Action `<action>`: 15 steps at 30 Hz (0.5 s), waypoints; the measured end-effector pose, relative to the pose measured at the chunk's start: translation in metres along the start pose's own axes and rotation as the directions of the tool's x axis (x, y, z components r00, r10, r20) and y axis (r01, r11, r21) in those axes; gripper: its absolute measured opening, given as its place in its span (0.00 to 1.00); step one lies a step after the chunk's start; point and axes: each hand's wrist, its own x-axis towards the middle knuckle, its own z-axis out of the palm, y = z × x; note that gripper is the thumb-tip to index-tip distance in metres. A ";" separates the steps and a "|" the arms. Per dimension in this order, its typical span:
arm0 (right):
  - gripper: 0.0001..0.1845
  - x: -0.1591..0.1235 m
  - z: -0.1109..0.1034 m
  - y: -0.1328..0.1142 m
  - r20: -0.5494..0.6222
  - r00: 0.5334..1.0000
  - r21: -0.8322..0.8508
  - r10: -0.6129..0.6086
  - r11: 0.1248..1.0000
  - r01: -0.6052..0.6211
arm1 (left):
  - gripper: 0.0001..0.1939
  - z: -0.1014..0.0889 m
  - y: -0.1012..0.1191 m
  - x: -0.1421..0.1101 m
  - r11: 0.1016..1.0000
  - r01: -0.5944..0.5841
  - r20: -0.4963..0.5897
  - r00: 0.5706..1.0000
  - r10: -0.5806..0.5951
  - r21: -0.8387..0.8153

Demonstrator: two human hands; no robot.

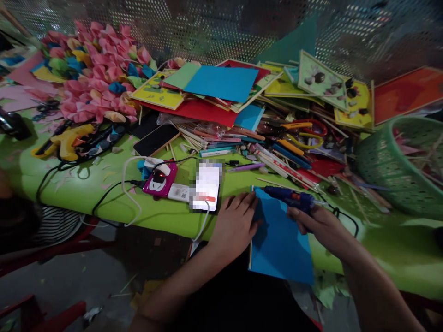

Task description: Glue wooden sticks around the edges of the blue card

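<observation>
A blue sheet of card point(282, 249) lies at the table's front edge, partly overhanging it. Along its left edge runs a thin pale wooden stick point(250, 258). My left hand point(237, 221) rests flat over that edge, fingers stretched out and the thumb on the card. In my right hand point(316, 226) is a dark blue hot glue gun point(294, 198), fingers wrapped round its handle. Its nozzle points left, close above the card's top left corner. Whether the tip touches anything I cannot tell.
A lit phone point(206, 184) lies left of my hands, beside a magenta power strip point(161, 180) with cables. Behind are a yellow glue gun point(71, 143), a dark phone point(157, 139), pink paper flowers point(93, 74), framed cards point(221, 83), scissors point(308, 133) and a green basket point(377, 161).
</observation>
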 end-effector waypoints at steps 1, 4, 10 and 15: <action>0.35 0.000 0.001 -0.002 -0.001 1.000 0.008 -0.005 1.000 0.006 | 0.26 0.000 0.000 0.000 1.000 0.003 -0.001 1.000 -0.003 -0.001; 0.33 0.003 0.005 -0.006 -0.007 1.000 0.022 -0.014 1.000 0.014 | 0.26 0.001 0.000 0.000 1.000 0.006 -0.002 1.000 -0.006 -0.007; 0.36 0.000 0.001 0.005 -0.020 0.999 0.017 -0.035 0.999 0.036 | 0.25 0.000 -0.001 0.001 1.000 -0.005 -0.001 1.000 0.005 -0.004; 0.37 -0.005 -0.005 0.013 -0.042 0.999 -0.009 -0.005 1.000 0.004 | 0.26 0.001 -0.001 0.000 1.000 0.001 0.009 1.000 -0.001 -0.002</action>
